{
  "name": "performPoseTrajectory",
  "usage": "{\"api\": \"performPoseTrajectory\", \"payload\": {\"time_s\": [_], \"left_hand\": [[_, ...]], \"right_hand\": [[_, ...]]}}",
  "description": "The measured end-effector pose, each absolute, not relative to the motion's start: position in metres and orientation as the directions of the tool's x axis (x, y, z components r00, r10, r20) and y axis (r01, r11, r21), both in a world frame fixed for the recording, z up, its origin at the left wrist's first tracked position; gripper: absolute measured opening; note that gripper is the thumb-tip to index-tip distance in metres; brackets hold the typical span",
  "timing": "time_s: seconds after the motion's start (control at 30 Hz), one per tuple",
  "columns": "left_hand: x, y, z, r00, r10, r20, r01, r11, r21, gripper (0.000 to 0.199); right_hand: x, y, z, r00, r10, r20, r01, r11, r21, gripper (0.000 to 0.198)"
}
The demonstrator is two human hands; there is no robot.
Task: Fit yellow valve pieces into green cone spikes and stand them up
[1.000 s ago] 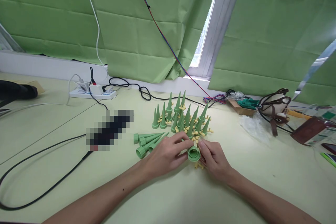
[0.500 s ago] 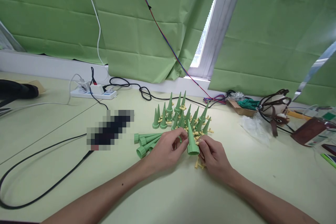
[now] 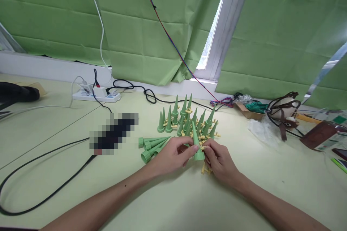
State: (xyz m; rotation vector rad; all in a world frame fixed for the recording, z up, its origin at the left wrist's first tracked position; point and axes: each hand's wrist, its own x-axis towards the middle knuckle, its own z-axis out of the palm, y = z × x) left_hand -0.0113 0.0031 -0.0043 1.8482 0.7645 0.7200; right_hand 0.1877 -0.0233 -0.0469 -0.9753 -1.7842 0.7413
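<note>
My left hand (image 3: pixel 175 154) is closed on a green plastic spike (image 3: pixel 198 153), a hollow cone with a wide ribbed collar, held tip up and slightly tilted. On its right side a small yellow valve (image 3: pixel 202 148) sticks out, pinched in the fingers of my right hand (image 3: pixel 220 158). How far the valve sits in the spike cannot be seen. Beyond my hands stand several upright green spikes (image 3: pixel 169 121) with yellow valves on them. Several bare spikes (image 3: pixel 148 156) lie beside my left wrist. Loose yellow valves (image 3: pixel 205 169) lie under my right hand, partly hidden.
A pixelated dark object (image 3: pixel 115 133) with a black cable lies at left. Behind it is a white power strip (image 3: pixel 108 97). At right are a clear plastic bag (image 3: pixel 262 131), a cardboard box (image 3: pixel 248 111) and a brown case (image 3: pixel 322 135).
My left thumb and fingers have closed on the spike, beside which they were before. The spike has shifted slightly left. My right hand keeps its pinch on the yellow valve.
</note>
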Motion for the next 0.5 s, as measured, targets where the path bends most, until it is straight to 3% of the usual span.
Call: {"api": "performPoseTrajectory", "payload": {"time_s": [0.3, 0.5], "left_hand": [[-0.0117, 0.0048, -0.0058, 0.597, 0.751, 0.282, 0.287, -0.528, 0.799, 0.036], [-0.0130, 0.0056, -0.0099, 0.622, 0.663, 0.417, 0.262, -0.678, 0.687, 0.033]], "right_hand": [[0.1879, -0.0220, -0.0468, -0.270, 0.860, 0.433, 0.344, 0.507, -0.790, 0.037], [0.1868, -0.0210, -0.0442, -0.274, 0.859, 0.432, 0.392, 0.510, -0.765, 0.039]]}}
